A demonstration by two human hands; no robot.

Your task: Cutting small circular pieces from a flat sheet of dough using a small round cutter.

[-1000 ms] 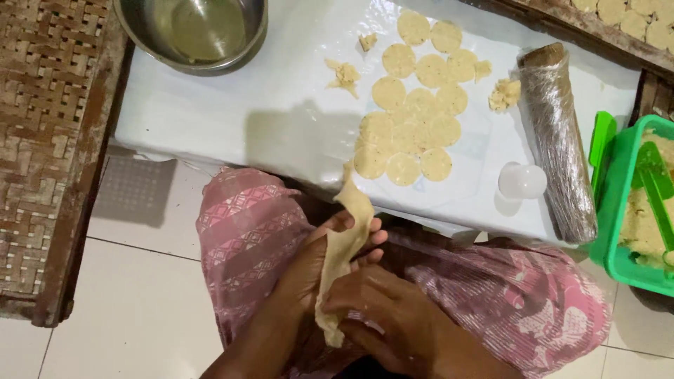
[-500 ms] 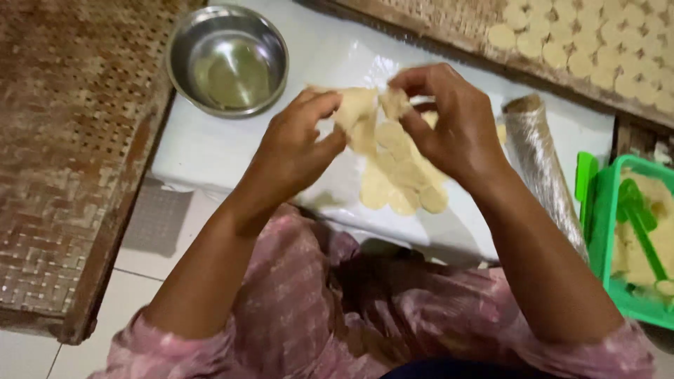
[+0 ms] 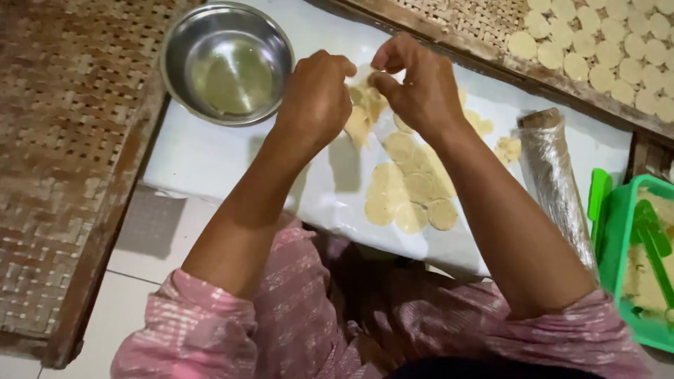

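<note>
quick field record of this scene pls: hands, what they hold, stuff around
left hand: pinching a pale, floppy scrap of dough
right hand: pinching the same scrap from the other side
below the hands: pale round dough discs on a white work surface
left of the hands: round steel bowl
right: plastic-wrapped roller, green plastic basket
top right: woven tray bearing more discs
</note>
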